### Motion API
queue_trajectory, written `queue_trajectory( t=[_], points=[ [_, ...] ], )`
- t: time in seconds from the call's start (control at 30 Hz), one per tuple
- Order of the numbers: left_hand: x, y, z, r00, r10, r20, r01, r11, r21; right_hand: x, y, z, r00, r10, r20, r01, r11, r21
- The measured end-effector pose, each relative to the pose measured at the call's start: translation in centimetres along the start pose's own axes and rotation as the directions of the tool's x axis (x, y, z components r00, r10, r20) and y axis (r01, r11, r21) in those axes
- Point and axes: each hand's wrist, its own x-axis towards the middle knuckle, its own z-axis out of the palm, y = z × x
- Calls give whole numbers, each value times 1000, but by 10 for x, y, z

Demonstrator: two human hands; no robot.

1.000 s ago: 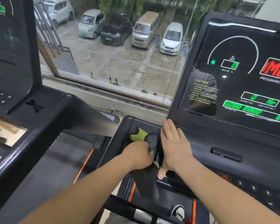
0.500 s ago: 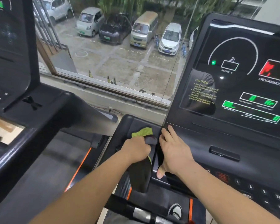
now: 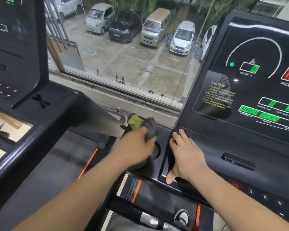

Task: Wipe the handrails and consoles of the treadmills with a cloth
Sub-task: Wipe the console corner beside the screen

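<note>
Fingers of the left hand [image 3: 135, 147] curl around a green and grey cloth [image 3: 141, 124] on the black treadmill console [image 3: 207, 147]. Just beside it, the right hand [image 3: 185, 154] lies flat there, fingers straight.

The left hand [image 3: 135, 148] grips a green and grey cloth [image 3: 141, 125], which is bunched ahead of its knuckles and blurred. Just to its right, not touching it, the right hand [image 3: 185, 154] lies flat on the left edge of the console [image 3: 240, 147], fingers straight, thumb pointing down over the lip. A round recess [image 3: 158, 151] shows between the two hands. Past the right fingertips rises the lit screen [image 3: 257, 90]. Left of the left hand stands a second console [image 3: 15, 50] with its handrail [image 3: 15, 155]. Beyond both hands, a window [image 3: 123, 55] shows parked cars. Below the right wrist is a shoe [image 3: 182, 217].
</note>
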Motion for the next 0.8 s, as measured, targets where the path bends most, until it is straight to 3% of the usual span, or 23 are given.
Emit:
queue_trajectory(
  t=[0.07,0.13,0.23,0.3,0.4,0.57,0.67,0.8],
  points=[
    [-8,4,40,975,128,180,-180,931,316,-2,-1,-1,1000,5,9,-6,999,33],
    [-2,3,51,968,163,190,-234,859,455,-3,-2,-3,1000,13,7,-14,998,68],
    [10,2,45,969,181,167,-234,888,396,-4,-4,-3,1000,30,2,-31,996,88],
    [6,4,45,981,111,156,-157,932,325,-6,-3,-2,999,33,15,-34,995,92],
    [-22,6,59,996,83,-23,-75,971,229,-7,1,3,1000,27,11,-28,992,124],
    [-78,-1,99,925,346,-158,-327,936,131,-3,8,15,997,2,-72,6,994,113],
    [-61,-2,97,897,431,-102,-395,883,254,-1,9,16,997,-4,-80,15,991,136],
    [-8,7,79,938,336,88,-346,885,310,0,8,12,999,27,-33,-20,981,191]
  ],
)
